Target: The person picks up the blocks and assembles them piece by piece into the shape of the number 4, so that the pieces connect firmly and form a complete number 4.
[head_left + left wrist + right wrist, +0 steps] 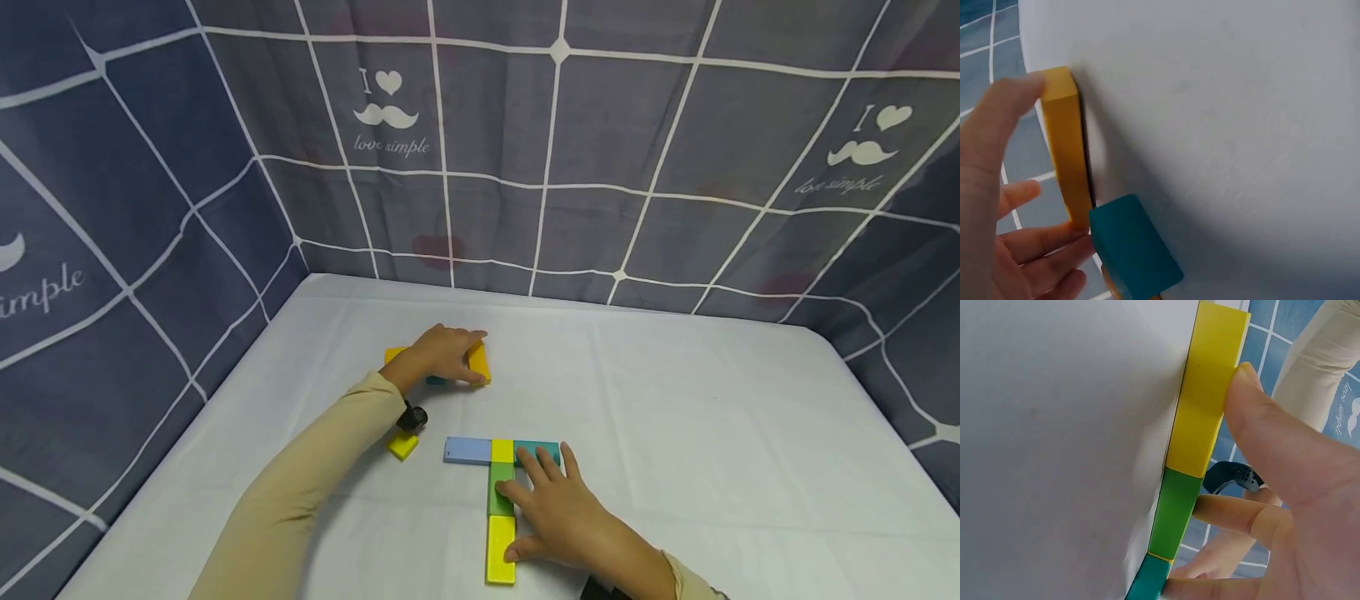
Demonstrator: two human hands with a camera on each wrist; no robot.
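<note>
My left hand [446,354] pinches an orange-yellow block [1067,147] between thumb and fingertips at the back left of the table. Close by its fingers lies a teal block [1135,247], mostly hidden by the hand in the head view. Nearer me, several blocks form a T: a light blue block [468,451], a small yellow block [502,451] and a teal block [551,448] across the top, with a green block [501,500] and a long yellow block [499,552] as the stem. My right hand [566,517] rests with spread fingers on the T, touching the teal, green and long yellow blocks.
Another orange-yellow block [393,354] shows behind the left wrist. A small yellow block [403,445] lies under the left wrist's black camera [412,416]. White cloth covers the table [712,417], and a dark checked curtain [495,108] hangs round its back and sides.
</note>
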